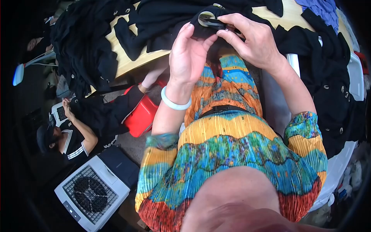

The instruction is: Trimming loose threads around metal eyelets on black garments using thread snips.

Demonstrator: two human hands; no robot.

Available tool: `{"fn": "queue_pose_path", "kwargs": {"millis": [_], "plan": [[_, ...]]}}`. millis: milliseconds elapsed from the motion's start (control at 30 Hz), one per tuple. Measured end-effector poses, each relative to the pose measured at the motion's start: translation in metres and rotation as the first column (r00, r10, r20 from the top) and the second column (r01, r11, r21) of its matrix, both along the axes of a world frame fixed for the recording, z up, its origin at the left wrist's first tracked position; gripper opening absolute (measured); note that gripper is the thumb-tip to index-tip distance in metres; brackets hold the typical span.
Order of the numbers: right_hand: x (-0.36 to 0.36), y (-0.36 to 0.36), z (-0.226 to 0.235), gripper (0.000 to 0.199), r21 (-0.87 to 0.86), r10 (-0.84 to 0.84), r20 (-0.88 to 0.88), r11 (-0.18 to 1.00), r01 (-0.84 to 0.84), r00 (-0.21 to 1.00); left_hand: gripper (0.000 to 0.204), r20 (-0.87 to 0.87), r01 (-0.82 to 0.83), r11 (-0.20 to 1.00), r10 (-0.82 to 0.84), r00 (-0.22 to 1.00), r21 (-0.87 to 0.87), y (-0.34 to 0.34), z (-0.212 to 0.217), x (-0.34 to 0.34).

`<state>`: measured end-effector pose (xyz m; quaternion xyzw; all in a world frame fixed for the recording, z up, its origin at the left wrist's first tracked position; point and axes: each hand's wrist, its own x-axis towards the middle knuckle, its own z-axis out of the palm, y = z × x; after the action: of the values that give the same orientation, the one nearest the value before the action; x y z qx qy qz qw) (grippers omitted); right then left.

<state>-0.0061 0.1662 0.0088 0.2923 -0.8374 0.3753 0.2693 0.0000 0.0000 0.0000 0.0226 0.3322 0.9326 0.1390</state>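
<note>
My right hand point(251, 38) is closed round small black thread snips point(214, 23), their tips pointing left. The blades lie over a round, pale-rimmed button point(201, 16) on a black knit garment point(162, 19). My left hand point(188, 54), with a pale bangle on its wrist, pinches the cloth just below that button between thumb and fingers. Part of its grip is hidden behind the cloth. The garment spreads over the far edge of a light wooden table point(133, 63).
Black buttoned garments heap at the left point(85, 42) and over a white bin point(357, 77) at the right. Purple cloth point(322, 11) lies at far right. Left are a lamp point(18, 74), a red stool point(142, 116), a seated person point(73, 141) and a white fan unit point(92, 193).
</note>
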Motion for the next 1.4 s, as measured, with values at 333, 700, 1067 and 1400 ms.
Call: {"fn": "queue_pose_path", "kwargs": {"millis": [333, 700, 1067, 1400], "plan": [[0.001, -0.008, -0.004, 0.019, -0.213, 0.057, 0.183, 0.977, -0.017, 0.981, 0.025, 0.039, -0.01, 0.998, 0.007, 0.999, 0.06, -0.002, -0.004, -0.002], [0.001, -0.005, 0.007, 0.04, -0.641, 0.324, 0.456, 0.765, 0.053, 0.829, 0.027, 0.069, -0.033, 0.998, 0.029, 0.997, 0.047, -0.002, -0.001, -0.008], [-0.012, 0.007, 0.004, 0.05, -0.279, 0.13, 0.655, 0.957, 0.078, 0.744, 0.024, 0.069, 0.006, 1.0, -0.004, 0.998, -0.03, -0.007, 0.002, -0.012], [-0.007, 0.019, 0.006, 0.027, -0.03, 0.065, 0.166, 0.998, -0.061, 0.984, 0.02, -0.003, -0.006, 0.991, 0.006, 1.0, -0.134, -0.012, 0.004, -0.016]]}}
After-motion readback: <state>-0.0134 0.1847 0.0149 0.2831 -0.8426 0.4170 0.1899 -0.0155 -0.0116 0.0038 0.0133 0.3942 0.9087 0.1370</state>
